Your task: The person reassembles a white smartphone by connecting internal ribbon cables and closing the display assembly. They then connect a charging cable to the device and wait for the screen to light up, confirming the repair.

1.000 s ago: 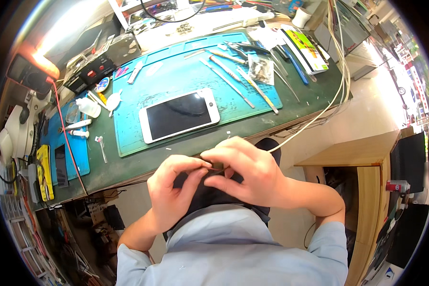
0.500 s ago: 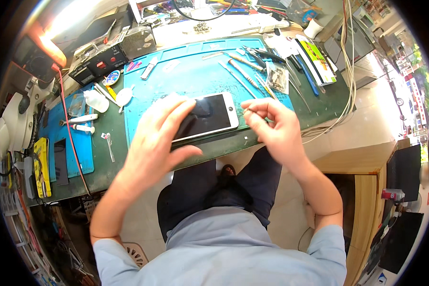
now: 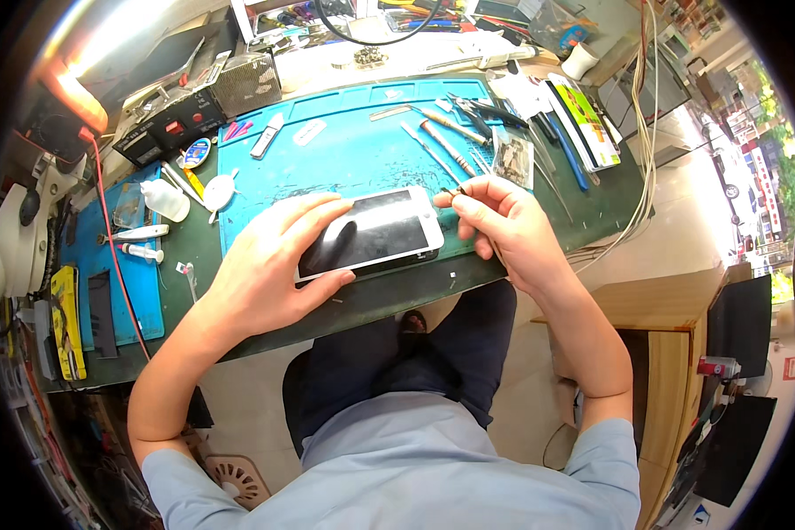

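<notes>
A white-framed smartphone (image 3: 396, 218) lies face up near the bench's front edge, its dark screen showing reflections. My left hand (image 3: 274, 252) grips its left end, thumb along the near edge and fingers over the far edge. Just off the phone's right end, my right hand (image 3: 501, 218) pinches a small dark piece (image 3: 453, 192) between thumb and forefinger. The piece is too small to name. My other right fingers are curled in.
A blue work mat (image 3: 327, 159) covers much of the green bench. Beyond my right hand lie tweezers, pliers (image 3: 477, 110) and a small clear bag (image 3: 512, 159). A white bottle (image 3: 166, 201) and a syringe (image 3: 141, 253) are at left. Cables (image 3: 640, 159) hang at the right edge.
My left hand has come down onto the phone, its thumb now at the near edge. My right hand keeps its pinch beside the phone and has turned slightly. The whole view has shifted a little.
</notes>
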A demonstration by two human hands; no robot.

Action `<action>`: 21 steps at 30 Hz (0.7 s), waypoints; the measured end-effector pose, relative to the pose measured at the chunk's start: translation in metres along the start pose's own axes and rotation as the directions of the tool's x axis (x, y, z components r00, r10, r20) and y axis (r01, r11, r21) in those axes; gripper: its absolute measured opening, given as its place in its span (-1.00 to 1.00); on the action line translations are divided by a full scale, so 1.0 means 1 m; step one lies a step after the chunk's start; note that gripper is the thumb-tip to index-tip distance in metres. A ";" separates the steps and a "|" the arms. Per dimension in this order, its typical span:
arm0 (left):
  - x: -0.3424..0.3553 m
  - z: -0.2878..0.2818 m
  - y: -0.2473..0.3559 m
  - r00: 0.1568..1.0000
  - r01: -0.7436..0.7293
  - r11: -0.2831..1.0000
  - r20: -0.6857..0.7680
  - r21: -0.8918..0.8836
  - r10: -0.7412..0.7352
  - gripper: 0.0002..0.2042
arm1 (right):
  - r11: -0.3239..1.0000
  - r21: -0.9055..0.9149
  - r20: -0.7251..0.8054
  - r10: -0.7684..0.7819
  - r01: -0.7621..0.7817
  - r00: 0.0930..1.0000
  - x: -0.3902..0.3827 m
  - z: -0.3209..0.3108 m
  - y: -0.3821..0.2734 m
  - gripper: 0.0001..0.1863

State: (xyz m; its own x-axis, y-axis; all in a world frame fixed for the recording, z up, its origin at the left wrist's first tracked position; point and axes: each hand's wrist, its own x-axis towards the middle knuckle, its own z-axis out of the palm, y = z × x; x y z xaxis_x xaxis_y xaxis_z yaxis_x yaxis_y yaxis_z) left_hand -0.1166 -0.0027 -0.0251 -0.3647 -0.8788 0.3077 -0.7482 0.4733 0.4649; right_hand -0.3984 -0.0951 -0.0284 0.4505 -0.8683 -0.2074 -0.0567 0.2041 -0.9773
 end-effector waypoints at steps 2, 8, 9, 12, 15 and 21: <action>0.002 -0.008 0.003 0.997 0.053 0.998 0.053 -0.028 -0.051 -0.41 | 0.990 -0.129 -0.058 -0.058 0.050 0.997 -0.002 -0.007 -0.001 -0.82; 0.006 -0.008 -0.018 0.973 0.183 0.917 -0.069 -0.355 -0.221 -0.58 | 0.952 -0.119 0.007 -0.284 0.283 0.959 -0.011 -0.010 -0.003 -0.86; 0.006 -0.001 -0.024 0.960 0.139 0.905 -0.170 -0.403 -0.224 -0.61 | 0.952 -0.135 0.030 -0.273 0.275 0.962 -0.011 -0.009 -0.003 -0.86; 0.006 0.001 -0.032 0.934 0.126 0.910 -0.261 -0.396 -0.243 -0.65 | 0.906 -0.318 0.096 -0.261 0.278 0.960 -0.007 -0.001 -0.002 -0.90; 0.007 -0.004 -0.031 0.940 0.069 0.997 -0.336 0.015 -0.060 -0.69 | 0.692 -0.529 0.232 -0.438 0.491 0.868 0.007 0.016 0.000 -0.88; 0.006 0.001 -0.037 0.942 0.061 0.989 -0.321 -0.135 -0.102 -0.61 | -0.007 -0.676 0.557 -0.660 0.737 0.504 0.036 0.034 0.012 -0.82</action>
State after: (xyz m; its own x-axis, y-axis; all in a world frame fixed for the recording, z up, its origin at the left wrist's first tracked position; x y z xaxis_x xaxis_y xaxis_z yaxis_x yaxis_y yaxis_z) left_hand -0.0920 -0.0252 -0.0416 -0.0895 -0.8563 0.5087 -0.6877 0.4226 0.5903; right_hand -0.3526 -0.1082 -0.0465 0.7611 -0.3207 0.5638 -0.2695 -0.9470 -0.1748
